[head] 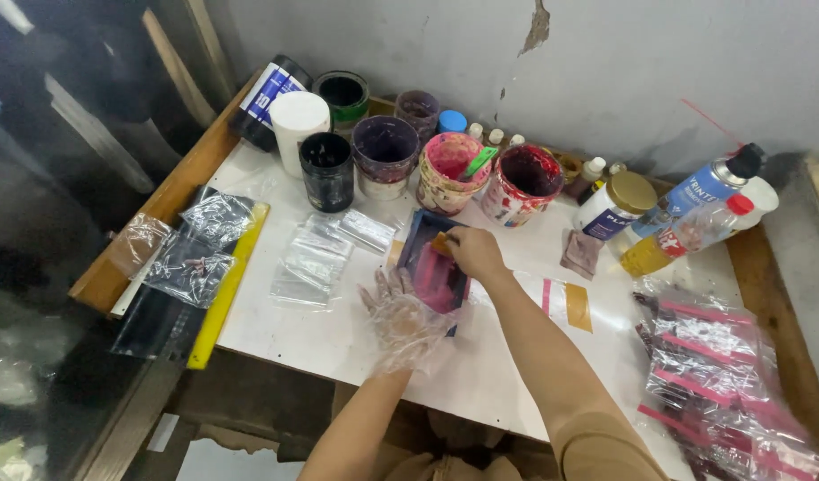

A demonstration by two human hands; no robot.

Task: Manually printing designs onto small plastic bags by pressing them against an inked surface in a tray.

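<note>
My left hand (400,312) wears a loose clear plastic glove and rests flat, fingers spread, on the near edge of a small dark-framed screen (420,245) smeared with pink ink. My right hand (474,251) is bare and grips a small tan scraper (441,243), pressing it on the screen's far part. The screen lies on a white table top (338,330).
Several ink tubs stand along the back: a black one (326,169), a purple one (385,153), a pink one (452,169), a red one (525,183). Clear plastic bags (313,258) lie left of the screen, a yellow ruler (227,289) farther left. Bottles (694,227) and packed bags (721,383) sit at right.
</note>
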